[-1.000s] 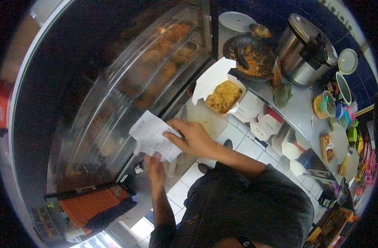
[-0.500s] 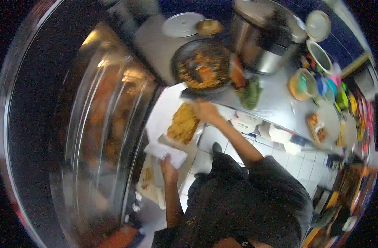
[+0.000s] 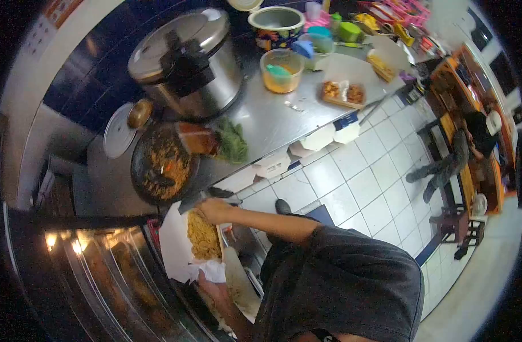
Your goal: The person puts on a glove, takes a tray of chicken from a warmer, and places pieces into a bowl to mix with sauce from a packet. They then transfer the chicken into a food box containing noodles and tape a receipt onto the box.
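Where noodle box [image 3: 202, 239] lies lengthwise between hands, we note right hand [image 3: 215, 210] on far rim, grip unclear; left hand [image 3: 210, 288] pinches white paper [image 3: 208, 272] at near end.

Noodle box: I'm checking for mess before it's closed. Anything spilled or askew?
Nothing spilled that shows. The noodle box is open, noodles heaped inside, right hand at its top edge, left hand below it.

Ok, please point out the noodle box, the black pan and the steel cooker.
noodle box [image 3: 172, 246]: head view, on its white open flap.
black pan [image 3: 134, 163]: head view, on its left rim.
steel cooker [image 3: 212, 88]: head view, on its shiny side wall.
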A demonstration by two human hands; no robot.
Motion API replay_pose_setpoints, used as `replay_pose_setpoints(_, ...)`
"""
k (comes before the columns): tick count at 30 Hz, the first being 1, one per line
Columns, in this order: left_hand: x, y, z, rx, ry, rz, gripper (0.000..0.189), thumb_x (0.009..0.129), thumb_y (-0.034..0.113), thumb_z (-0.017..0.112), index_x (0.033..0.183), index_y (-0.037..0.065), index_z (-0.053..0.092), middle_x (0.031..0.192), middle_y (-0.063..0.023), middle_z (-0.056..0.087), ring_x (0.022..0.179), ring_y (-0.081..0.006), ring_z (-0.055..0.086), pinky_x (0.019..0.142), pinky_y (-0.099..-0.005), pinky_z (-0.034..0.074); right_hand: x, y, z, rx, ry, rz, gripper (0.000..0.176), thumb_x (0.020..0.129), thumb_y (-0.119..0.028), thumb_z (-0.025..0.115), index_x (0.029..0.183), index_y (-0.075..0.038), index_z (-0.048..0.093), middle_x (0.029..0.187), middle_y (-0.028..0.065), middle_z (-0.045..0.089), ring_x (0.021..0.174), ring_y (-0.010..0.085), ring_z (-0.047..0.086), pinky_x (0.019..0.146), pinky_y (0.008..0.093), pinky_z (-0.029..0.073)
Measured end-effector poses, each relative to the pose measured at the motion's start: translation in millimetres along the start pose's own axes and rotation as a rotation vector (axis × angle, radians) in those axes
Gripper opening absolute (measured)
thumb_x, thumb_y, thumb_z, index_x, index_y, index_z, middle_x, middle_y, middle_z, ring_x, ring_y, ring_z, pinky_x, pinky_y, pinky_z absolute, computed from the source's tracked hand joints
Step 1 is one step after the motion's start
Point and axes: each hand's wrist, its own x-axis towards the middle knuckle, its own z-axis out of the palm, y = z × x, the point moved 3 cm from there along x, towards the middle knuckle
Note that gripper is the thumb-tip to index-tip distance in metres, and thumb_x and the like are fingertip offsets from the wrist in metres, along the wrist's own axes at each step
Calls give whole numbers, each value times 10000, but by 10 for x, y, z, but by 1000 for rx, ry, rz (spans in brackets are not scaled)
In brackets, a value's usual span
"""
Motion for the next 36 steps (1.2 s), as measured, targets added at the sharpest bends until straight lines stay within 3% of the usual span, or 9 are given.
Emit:
replay_pose_setpoints(3,-81,-82,271,-31,-28,-42,355,962,320,451,1156,36,536,1040,-139,620,979,-327,597,848,-553,476,-626,186,-469,129,79,126,307,934,-313,476,995,-44,612,832,251,649,801,443,630,708,519,495)
replay_pose_setpoints(9,-277,-595,1601,312,-51,-167,393,963,249,485,1247,-22,493,1130,-148,588,988,-295,612,859,-422,510,-1974,1205,-1285,122,582,113,341,980,-242,383,1184,-74,599,962,248,635,877,436,607,777,488,490)
replay_pose_setpoints(11,-298,-944,2172,429,-111,-92,364,965,207,476,1247,-23,479,1092,-156,614,963,-307,636,822,-431,535,-2593,1206,-1982,311,581,389,351,977,-187,363,1246,-128,580,1005,243,629,899,431,603,801,474,492)
replay_pose_setpoints(17,-274,-2542,3680,599,-412,-267,373,950,223,535,1205,-48,532,1123,-126,615,1001,-236,617,882,-350,487,-4135,2601,-3052,222,883,698,342,989,-212,360,1216,-133,604,979,240,634,901,434,609,812,447,489)
replay_pose_setpoints(19,-534,-2948,4388,671,-588,-318,379,971,223,490,1197,-76,542,1134,-122,604,1060,-212,572,920,-320,439,-4552,2821,-3584,254,1052,660,363,991,-254,364,1076,-34,640,888,279,628,884,441,615,781,456,489)
replay_pose_setpoints(22,-582,-3718,5219,765,-680,-206,372,981,242,464,1133,-81,567,1069,-115,615,990,-193,566,871,-310,431,-5031,3568,-4143,132,1128,715,399,991,-304,369,1017,-13,643,839,277,627,841,448,618,742,472,488)
replay_pose_setpoints(31,-214,-5214,6891,984,-797,-12,461,978,330,448,1025,-111,572,939,-182,617,894,-263,562,830,-378,420,-5289,5118,-5382,52,1188,788,437,994,-334,374,965,24,622,813,277,632,764,438,622,698,465,477)
replay_pose_setpoints(33,12,-5411,7031,1013,-628,90,481,973,334,454,987,-133,571,914,-196,622,863,-271,564,810,-391,423,-5103,5217,-5630,153,1075,714,374,987,-260,342,1185,-124,630,945,241,652,870,425,632,825,463,495)
replay_pose_setpoints(36,168,-5401,7369,1147,-673,289,532,972,370,428,888,-137,567,757,-264,571,736,-307,550,716,-456,403,-4749,5610,-5853,111,985,765,374,986,-245,342,1246,-183,603,995,228,651,896,412,635,842,454,498)
